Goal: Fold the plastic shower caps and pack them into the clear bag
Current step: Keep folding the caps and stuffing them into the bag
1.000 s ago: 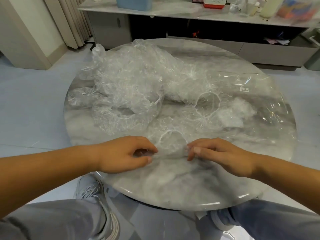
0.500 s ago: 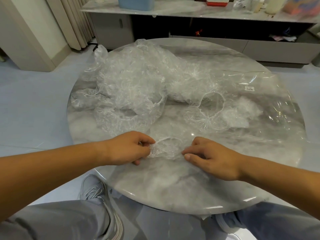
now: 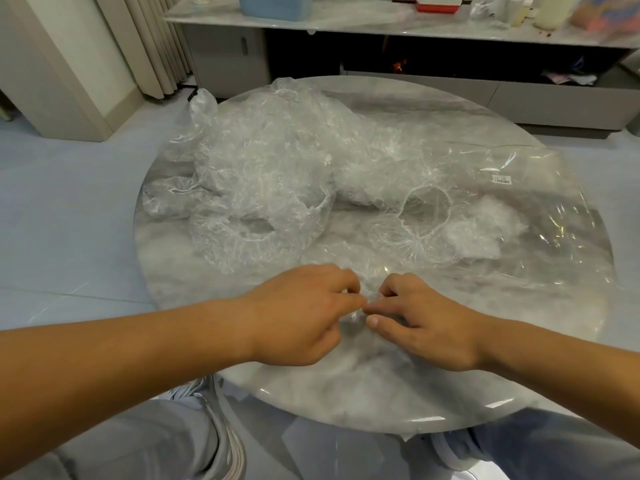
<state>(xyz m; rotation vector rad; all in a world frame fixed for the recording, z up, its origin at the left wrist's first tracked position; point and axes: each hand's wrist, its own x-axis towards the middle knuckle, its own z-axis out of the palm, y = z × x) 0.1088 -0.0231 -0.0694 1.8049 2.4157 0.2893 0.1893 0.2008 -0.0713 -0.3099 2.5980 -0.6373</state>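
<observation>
crinkled clear shower cap bunched small, pinched between both hands, left, right, fingertips touching

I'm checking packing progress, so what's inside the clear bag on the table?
A white bunch of folded shower caps shows through the clear bag. They overlap, so their number cannot be counted.

Shower caps heaped on table, clear bag rightward.
</observation>
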